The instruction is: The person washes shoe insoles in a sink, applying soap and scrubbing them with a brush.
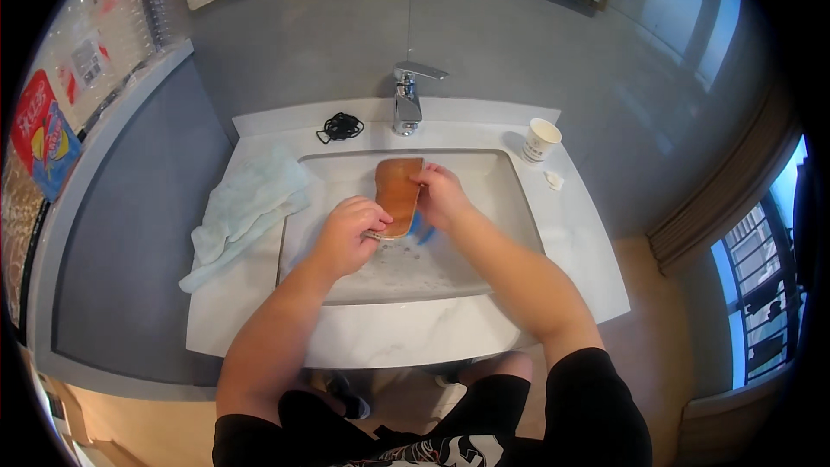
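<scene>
Over the white sink (510,246), both hands hold a flat orange-brown piece (398,190), smooth and curved in outline like a shoe insole. My left hand (347,229) pinches its near left end, where a thin pale edge shows. At its right side my right hand (443,197) is closed on the edge, the thumb lying on the brown face. Partly hidden beneath the piece and the right hand is a blue thing (422,230), too covered to name. Small dark specks or drops dot the basin below.
A chrome faucet (408,104) stands behind the basin, beside a tangle of black cord (341,127). On the left counter lies a pale blue towel (246,207). A paper cup (541,140) and a small white scrap (553,180) sit at the right. A grey partition (138,233) borders the left.
</scene>
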{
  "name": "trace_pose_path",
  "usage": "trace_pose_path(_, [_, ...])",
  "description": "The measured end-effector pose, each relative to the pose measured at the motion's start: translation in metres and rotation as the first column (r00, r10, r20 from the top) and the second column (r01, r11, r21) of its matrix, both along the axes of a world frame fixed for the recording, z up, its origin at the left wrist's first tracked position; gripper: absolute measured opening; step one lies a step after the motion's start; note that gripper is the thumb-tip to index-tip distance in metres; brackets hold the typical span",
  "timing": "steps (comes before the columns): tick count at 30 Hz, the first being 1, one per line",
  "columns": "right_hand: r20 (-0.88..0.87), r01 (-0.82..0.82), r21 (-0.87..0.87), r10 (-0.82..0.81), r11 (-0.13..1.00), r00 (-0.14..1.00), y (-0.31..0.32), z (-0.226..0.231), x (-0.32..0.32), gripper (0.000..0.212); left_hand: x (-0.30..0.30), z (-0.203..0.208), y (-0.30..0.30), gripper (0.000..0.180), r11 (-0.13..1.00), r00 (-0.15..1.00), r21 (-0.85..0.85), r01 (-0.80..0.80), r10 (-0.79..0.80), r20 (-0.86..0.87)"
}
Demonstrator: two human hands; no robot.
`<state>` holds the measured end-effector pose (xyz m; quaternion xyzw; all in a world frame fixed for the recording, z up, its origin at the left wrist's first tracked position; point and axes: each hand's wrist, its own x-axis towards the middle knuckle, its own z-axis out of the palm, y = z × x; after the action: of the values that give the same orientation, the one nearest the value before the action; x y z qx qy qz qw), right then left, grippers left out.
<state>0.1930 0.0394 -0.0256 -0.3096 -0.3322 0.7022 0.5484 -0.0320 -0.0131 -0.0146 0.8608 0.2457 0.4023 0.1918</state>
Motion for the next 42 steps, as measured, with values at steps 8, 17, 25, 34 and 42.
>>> trace_pose_path(8, [-0.163,0.302,0.056,-0.29,0.952,0.943,-0.011,0.036,0.005,0.052,0.008,-0.005,-0.006,0.06,0.972,0.946,-0.172,-0.16,0.2,0.253])
trace_pose_path(17, [-0.234,0.38,0.144,-0.342,0.914,0.91,-0.006,0.031,0.001,0.054,-0.001,0.006,-0.002,0.054,0.336,0.921,-0.88,0.336,0.079,0.381])
trace_pose_path(25, [-0.216,0.138,0.183,-0.097,0.973,0.972,-0.018,0.031,-0.005,0.038,0.012,0.03,-0.014,0.037,0.228,0.879,-0.886,0.403,0.172,0.444])
trace_pose_path(34, [-0.205,-0.538,0.341,0.62,0.771,0.758,-0.013,0.046,0.028,0.054,0.005,0.028,-0.009,0.03,0.757,0.934,-0.555,-0.345,0.336,-0.121])
trace_pose_path(42, [0.838,-0.646,-0.195,0.468,0.738,0.281,-0.029,0.073,0.009,0.049,0.0,0.029,-0.017,0.038,0.916,0.927,-0.264,-0.303,0.218,-0.306])
